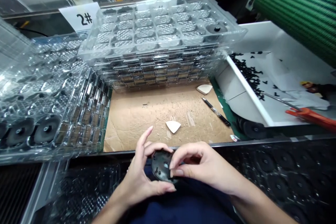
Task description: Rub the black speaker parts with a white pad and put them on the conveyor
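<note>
My left hand (143, 171) grips a black oval plastic part (159, 166) by its rim, thumb below and fingers above, with the index finger raised. Small raised posts show on the face of the part. Over its right side, my right hand (194, 162) pinches with thumb and fingertips together; whatever lies between them is hidden. Just beyond the hands, a cream-coloured rounded triangular piece (173, 126) lies on the cardboard sheet (141, 119). A second cream piece (204, 89) and a black pen (215, 111) lie farther right.
Clear plastic trays (157, 47) are stacked at the back, and more trays (47, 105) with black round parts stand left. On the right are a white bin (248, 91) of small black pieces, an orange-handled screwdriver (312, 115) and a green conveyor roller (301, 10). Filled trays (286, 182) flank my lap.
</note>
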### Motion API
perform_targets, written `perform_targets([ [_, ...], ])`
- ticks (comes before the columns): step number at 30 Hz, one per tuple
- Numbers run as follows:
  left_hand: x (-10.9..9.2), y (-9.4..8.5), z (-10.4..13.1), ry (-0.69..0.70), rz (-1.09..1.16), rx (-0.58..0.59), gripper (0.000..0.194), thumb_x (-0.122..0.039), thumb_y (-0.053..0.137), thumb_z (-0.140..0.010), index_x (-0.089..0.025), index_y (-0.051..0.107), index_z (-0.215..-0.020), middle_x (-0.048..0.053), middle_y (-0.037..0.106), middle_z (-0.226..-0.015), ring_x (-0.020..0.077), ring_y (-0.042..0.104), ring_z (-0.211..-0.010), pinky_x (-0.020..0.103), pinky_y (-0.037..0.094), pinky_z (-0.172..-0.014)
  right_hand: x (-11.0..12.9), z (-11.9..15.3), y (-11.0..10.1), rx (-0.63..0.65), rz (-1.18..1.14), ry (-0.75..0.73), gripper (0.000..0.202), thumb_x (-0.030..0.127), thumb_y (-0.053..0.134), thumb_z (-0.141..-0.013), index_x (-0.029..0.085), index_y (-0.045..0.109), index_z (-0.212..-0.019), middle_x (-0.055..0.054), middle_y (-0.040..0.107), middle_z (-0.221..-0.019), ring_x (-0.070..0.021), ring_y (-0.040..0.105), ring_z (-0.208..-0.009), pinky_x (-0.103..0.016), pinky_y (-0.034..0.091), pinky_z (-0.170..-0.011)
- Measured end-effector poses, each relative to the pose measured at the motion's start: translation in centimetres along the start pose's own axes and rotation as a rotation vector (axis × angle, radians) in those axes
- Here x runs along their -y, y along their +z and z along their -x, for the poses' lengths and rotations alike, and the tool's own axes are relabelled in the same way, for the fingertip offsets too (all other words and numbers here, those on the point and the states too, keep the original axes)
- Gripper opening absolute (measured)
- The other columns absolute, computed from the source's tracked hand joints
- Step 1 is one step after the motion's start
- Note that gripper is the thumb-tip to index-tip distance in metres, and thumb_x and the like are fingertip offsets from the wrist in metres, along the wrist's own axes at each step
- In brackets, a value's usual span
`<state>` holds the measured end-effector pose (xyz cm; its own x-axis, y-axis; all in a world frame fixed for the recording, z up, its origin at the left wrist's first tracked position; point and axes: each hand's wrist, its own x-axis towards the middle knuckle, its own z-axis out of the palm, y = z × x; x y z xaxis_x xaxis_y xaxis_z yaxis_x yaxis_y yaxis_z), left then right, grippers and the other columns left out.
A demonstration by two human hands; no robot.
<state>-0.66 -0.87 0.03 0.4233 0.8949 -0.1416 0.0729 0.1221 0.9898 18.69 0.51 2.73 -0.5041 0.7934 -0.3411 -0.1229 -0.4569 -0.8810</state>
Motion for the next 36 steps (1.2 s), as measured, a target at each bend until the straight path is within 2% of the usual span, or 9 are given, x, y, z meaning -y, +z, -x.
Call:
perform_targets([
  [5,0.3,0.3,0.0,0.191,0.033,-0.099,0.096,-0.015,0.071,-0.067,-0.039,0.01,-0.137,0.007,0.053,-0.126,0.0251,0.051,-0.117,0.042,0.041,-0.099,-1.2,0.7,0.3,-0.216,0.014,-0.187,0.005,0.024,0.07,-0.074,0.021,0.07,-0.079,0.001,0.068,-0.071,-0.0099,0.062,-0.065,-0.02,0.049,-0.063],
  [9,0.1,0.8,-0.3,0.323,-0.027,-0.195,0.098,-0.006,0.07,-0.065,-0.037,0.012,-0.138,0.006,0.054,-0.122,0.0238,0.052,-0.116,0.039,0.045,-0.097,-1.2,1.0,0.5,-0.345,0.298,-0.364,0.01,0.019,0.064,-0.079,0.023,0.068,-0.086,0.0,0.065,-0.076,-0.0104,0.058,-0.064,-0.021,0.047,-0.058],
  [12,0.1,1.0,-0.6,0.391,-0.128,-0.254,0.101,-0.003,0.071,-0.063,-0.035,0.014,-0.138,0.006,0.054,-0.121,0.0223,0.054,-0.114,0.037,0.046,-0.096,-1.0,1.0,0.7,-0.34,0.474,-0.42,0.018,0.014,0.061,-0.08,0.025,0.066,-0.094,0.0,0.065,-0.078,-0.012,0.059,-0.07,-0.023,0.048,-0.063],
  [17,0.5,1.0,-0.8,0.51,-0.247,-0.286,0.103,-0.001,0.073,-0.06,-0.035,0.017,-0.139,0.001,0.056,-0.12,0.0177,0.055,-0.112,0.032,0.044,-0.1,-0.8,0.8,0.8,-0.368,0.478,-0.377,0.019,0.013,0.062,-0.079,0.025,0.067,-0.092,0.002,0.065,-0.077,-0.0116,0.061,-0.071,-0.022,0.048,-0.065],
  [20,0.5,1.2,-0.8,0.544,-0.343,-0.317,0.103,0.001,0.072,-0.059,-0.039,0.019,-0.137,-0.001,0.056,-0.121,0.019,0.055,-0.112,0.036,0.044,-0.101,-0.6,0.7,1.0,-0.376,0.483,-0.351,0.018,0.012,0.062,-0.078,0.024,0.068,-0.09,0.001,0.065,-0.075,-0.0122,0.061,-0.069,-0.023,0.048,-0.063],
  [23,0.6,1.5,-0.7,0.553,-0.429,-0.351,0.105,0.003,0.073,-0.057,-0.04,0.02,-0.137,-0.002,0.055,-0.124,0.0209,0.054,-0.113,0.039,0.043,-0.102,-0.7,0.6,1.2,-0.387,0.495,-0.34,0.014,0.01,0.057,-0.077,0.021,0.065,-0.078,0.001,0.063,-0.069,-0.012,0.058,-0.064,-0.023,0.047,-0.06],
  [29,1.2,2.1,-0.5,0.541,-0.38,-0.38,0.103,0.002,0.074,-0.056,-0.042,0.024,-0.135,-0.002,0.058,-0.123,0.0212,0.055,-0.112,0.039,0.044,-0.1,-1.2,0.8,1.0,-0.417,0.387,-0.275,0.004,0.017,0.06,-0.076,0.019,0.063,-0.073,0.0,0.063,-0.068,-0.0122,0.058,-0.063,-0.023,0.047,-0.059],
  [32,1.4,2.3,-0.4,0.56,-0.404,-0.379,0.103,0.002,0.073,-0.056,-0.041,0.024,-0.136,-0.002,0.057,-0.123,0.0208,0.055,-0.112,0.039,0.043,-0.101,-1.2,0.9,1.0,-0.426,0.404,-0.28,0.008,0.015,0.057,-0.076,0.019,0.06,-0.07,0.0,0.062,-0.067,-0.0125,0.058,-0.063,-0.023,0.047,-0.06],
  [36,1.5,2.7,-0.2,0.477,-0.29,-0.4,0.099,0.0,0.072,-0.06,-0.039,0.023,-0.137,-0.001,0.057,-0.12,0.0198,0.055,-0.112,0.036,0.044,-0.1,-1.6,1.0,0.9,-0.409,0.267,-0.226,0.01,0.022,0.06,-0.077,0.018,0.058,-0.069,0.0,0.061,-0.067,-0.0131,0.058,-0.065,-0.024,0.046,-0.061],
])
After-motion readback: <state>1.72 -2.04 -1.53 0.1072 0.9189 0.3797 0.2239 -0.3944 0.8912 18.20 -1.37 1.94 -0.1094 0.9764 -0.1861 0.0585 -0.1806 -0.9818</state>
